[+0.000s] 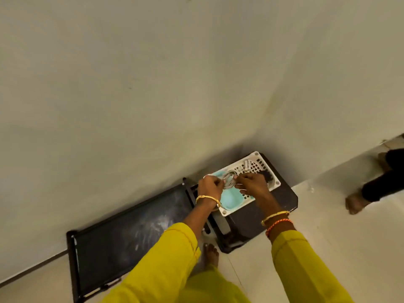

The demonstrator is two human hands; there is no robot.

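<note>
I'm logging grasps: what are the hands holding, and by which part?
A bunch of silvery bangles, above the white basket: the left hand pinches its left edge, the right hand its right edge.

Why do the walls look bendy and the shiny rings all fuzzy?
Head view: the wide lens bends the wall edges; the silvery rings, held by the left hand and right hand, are blurred; the black table shows glare; shadow fills the corner behind the white basket.
</note>
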